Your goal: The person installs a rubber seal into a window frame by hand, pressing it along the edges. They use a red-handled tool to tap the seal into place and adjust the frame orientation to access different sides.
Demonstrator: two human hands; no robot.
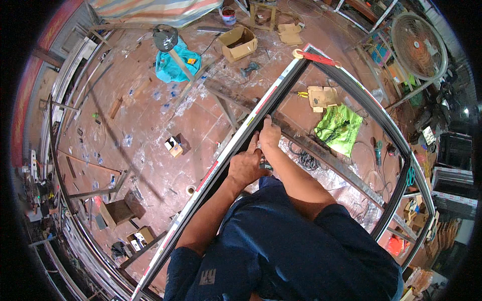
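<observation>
Left hand (245, 167) and right hand (270, 134) sit at the frame (252, 122), perhaps steadying it; whether fingers (255, 141) grip, I cannot tell

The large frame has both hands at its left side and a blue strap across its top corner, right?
No: in the head view, the strap across the top corner is red, not blue. The left hand and right hand are at the left side of the frame.

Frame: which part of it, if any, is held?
Left hand and right hand touch the frame at its long left bar; whether they grip cannot be told.
</observation>
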